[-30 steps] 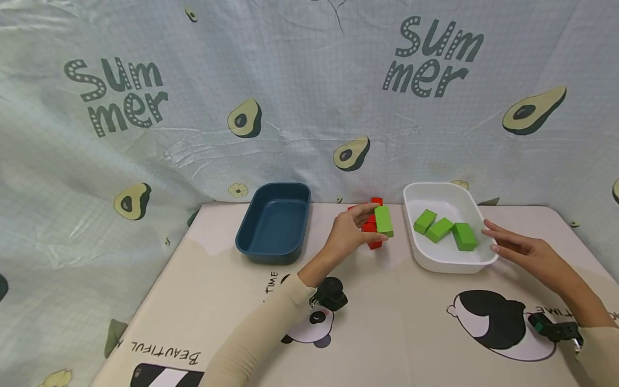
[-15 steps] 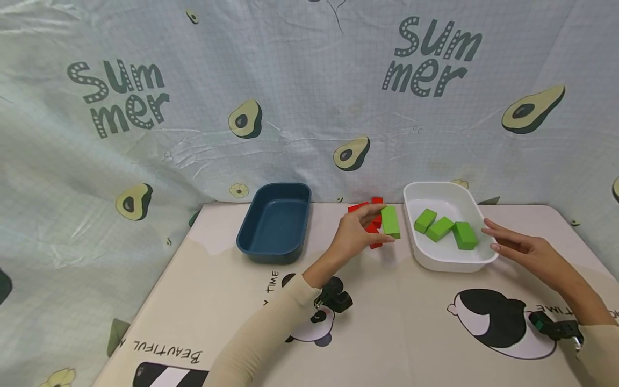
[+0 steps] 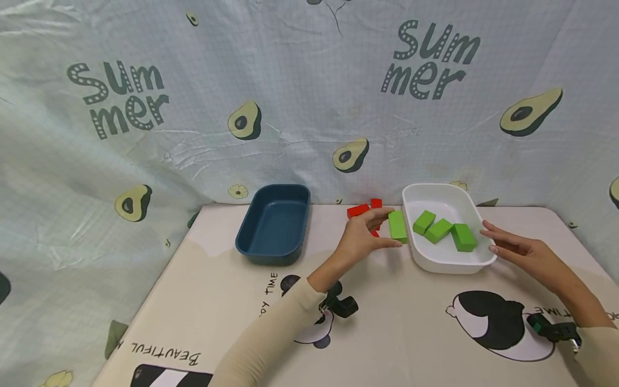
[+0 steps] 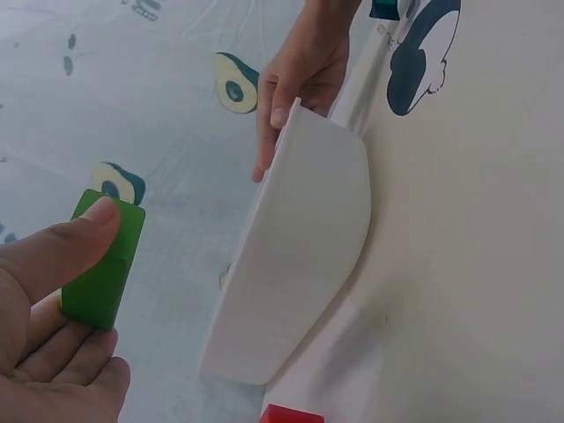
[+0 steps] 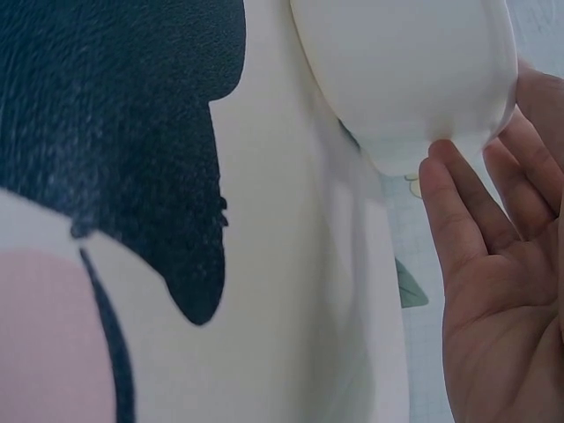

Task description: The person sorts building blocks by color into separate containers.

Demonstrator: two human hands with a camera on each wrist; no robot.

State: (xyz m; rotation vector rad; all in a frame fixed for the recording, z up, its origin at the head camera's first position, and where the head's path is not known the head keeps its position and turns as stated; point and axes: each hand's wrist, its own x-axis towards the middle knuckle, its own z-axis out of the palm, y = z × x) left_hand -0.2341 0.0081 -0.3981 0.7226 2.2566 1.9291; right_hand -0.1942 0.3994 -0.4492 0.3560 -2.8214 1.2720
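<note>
Between thumb and fingers, my left hand [image 3: 360, 236] pinches a green block [image 3: 398, 227], held just left of the white tray [image 3: 447, 266]. The left wrist view shows the same green block [image 4: 104, 263] raised off the table, thumb on one face and fingers behind. Three green blocks [image 3: 465, 237] lie inside the white tray. My right hand [image 3: 537, 258] touches the tray's right side with extended fingers; in the right wrist view the fingertips of this hand [image 5: 507, 264] meet the white wall [image 5: 414, 79]. Red blocks [image 3: 358, 210] sit behind my left hand, partly hidden by it.
A dark blue tray [image 3: 273, 258] stands on the table to the left of the red blocks. Behind the table hangs a patterned sheet [image 3: 290, 80]. The table cover [image 3: 387, 333] carries printed drawings and words.
My left hand has moved right with the green block, from over the red blocks to beside the white tray's left wall. My right hand has stayed at the tray.
</note>
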